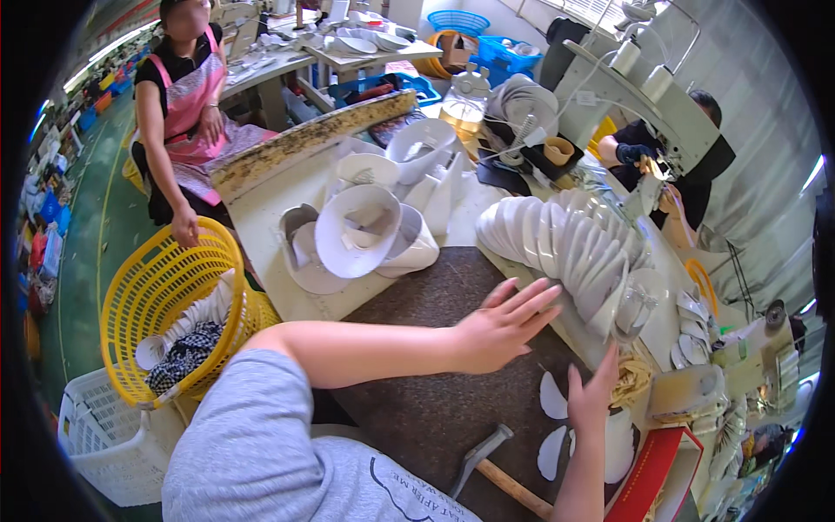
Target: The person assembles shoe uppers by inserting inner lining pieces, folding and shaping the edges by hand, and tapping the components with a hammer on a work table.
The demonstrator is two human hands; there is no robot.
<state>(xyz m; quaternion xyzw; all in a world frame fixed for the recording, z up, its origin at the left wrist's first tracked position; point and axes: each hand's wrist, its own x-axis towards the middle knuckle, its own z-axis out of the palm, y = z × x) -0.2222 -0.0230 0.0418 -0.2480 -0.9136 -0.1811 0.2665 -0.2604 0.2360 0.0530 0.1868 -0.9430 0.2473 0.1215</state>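
My left hand [504,326] reaches across the dark work board [409,304], fingers spread, holding nothing visible. Its fingertips are close to a long row of glossy white curved pieces [565,244], which look like shoe uppers standing against one another. At the near end of that row is my right hand [593,391], thumb and index finger apart; whether it touches the last piece is unclear. White half-moon pieces [552,396] lie on the board beside my right hand. A hammer [481,454] with a wooden handle rests near me, partly behind my right forearm.
Rolled white pieces [358,230] stand beyond the board. A person in a pink apron [183,104] touches a yellow basket [109,322] at left. Another person sits behind a sewing machine [644,109]. At right are tan strips [632,380], a glue container [687,391] and a red box [648,470].
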